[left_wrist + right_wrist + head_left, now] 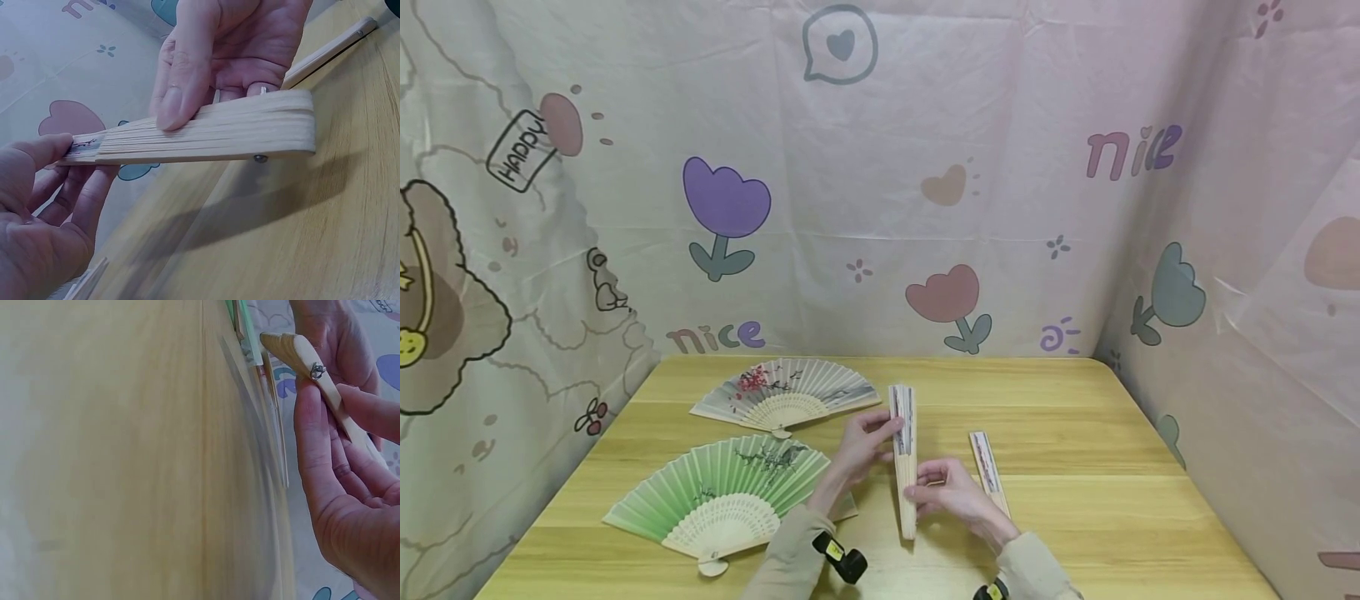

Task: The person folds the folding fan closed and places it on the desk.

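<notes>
Both hands hold one folded fan [904, 467] upright above the wooden table, its pale ribs stacked together and a strip of printed cloth showing at the top. My left hand [859, 450] pinches it by the cloth end, thumb on one side and fingers on the other. Lower down, near the metal pivot pin, my right hand [953, 496] grips the ribs between thumb and fingers. In the left wrist view the fan's ribs [212, 134] lie flat against each other, with a shadow on the table beneath.
A spread green fan [730, 492] lies at the front left, partly behind the left forearm. Behind it a spread grey fan [786, 396] bears red blossoms. Another folded fan [988, 467] lies right of the hands. Printed cloth [865, 125] hangs around the table [1097, 450].
</notes>
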A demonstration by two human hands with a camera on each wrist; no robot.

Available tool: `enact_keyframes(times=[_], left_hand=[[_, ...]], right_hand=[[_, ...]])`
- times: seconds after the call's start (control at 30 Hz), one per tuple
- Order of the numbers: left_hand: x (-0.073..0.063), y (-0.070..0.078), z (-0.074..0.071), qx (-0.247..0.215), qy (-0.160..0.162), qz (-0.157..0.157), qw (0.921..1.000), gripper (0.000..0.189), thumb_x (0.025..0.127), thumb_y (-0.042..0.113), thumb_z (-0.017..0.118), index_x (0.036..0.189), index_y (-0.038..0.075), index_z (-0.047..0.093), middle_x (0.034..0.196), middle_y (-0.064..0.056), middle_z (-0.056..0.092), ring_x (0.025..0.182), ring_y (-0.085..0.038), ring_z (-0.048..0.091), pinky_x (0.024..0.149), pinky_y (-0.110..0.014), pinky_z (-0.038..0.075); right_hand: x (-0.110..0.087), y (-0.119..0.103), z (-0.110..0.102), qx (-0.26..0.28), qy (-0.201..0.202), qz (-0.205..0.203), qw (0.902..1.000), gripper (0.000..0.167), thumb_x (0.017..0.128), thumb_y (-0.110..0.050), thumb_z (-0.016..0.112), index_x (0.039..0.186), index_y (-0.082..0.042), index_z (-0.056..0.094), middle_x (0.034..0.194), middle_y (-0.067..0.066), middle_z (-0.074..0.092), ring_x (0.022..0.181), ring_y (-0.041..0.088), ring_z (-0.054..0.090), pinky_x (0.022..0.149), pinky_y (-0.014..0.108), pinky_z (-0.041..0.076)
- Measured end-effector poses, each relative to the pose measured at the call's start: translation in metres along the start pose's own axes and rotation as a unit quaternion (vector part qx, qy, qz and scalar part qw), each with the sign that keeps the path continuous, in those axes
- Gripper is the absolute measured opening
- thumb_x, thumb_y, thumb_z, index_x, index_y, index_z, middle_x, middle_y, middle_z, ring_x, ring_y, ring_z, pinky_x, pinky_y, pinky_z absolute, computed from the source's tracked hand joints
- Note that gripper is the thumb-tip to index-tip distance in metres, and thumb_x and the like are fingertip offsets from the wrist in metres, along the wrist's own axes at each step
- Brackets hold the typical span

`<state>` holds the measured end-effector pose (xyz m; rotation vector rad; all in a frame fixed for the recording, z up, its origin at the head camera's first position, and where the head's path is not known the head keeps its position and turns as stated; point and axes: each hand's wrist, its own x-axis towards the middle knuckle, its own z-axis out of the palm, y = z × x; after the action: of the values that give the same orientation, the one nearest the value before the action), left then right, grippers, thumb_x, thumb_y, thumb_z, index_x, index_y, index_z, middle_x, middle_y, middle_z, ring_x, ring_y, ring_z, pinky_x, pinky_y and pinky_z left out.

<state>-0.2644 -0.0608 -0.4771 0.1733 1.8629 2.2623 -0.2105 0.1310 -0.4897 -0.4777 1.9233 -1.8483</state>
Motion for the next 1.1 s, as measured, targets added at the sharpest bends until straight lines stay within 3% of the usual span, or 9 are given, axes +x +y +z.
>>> enact_keyframes(times=[0.53, 1.1], left_hand=[[0.0010, -0.0018, -0.0001, -0.003, -0.029, -0.008, 0.9995, 0.040, 0.094, 0.008, 0.068, 0.126, -0.014, 0.056, 0.091, 0.002, 0.072, 0.079, -0.011, 0.069, 0.073, -0.028, 0.066], [0.0029, -0.0032, 0.0010, 0.006, -0.041, -0.009, 0.9991, 0.033, 0.093, 0.008, 0.070, 0.117, -0.014, 0.062, 0.085, 0.002, 0.072, 0.074, -0.011, 0.071, 0.066, -0.026, 0.065]], right_hand=[[-0.0006, 0.0000, 0.0008, -0.013, -0.008, -0.005, 0.9999, 0.030, 0.089, -0.003, 0.069, 0.106, 0.020, 0.060, 0.083, -0.002, 0.068, 0.073, 0.013, 0.068, 0.074, 0.031, 0.065], [-0.0050, 0.0011, -0.0023, -0.001, -0.001, 0.005, 1.0000, 0.029, 0.087, 0.000, 0.071, 0.104, 0.020, 0.059, 0.080, -0.002, 0.068, 0.069, 0.012, 0.068, 0.070, 0.031, 0.066]])
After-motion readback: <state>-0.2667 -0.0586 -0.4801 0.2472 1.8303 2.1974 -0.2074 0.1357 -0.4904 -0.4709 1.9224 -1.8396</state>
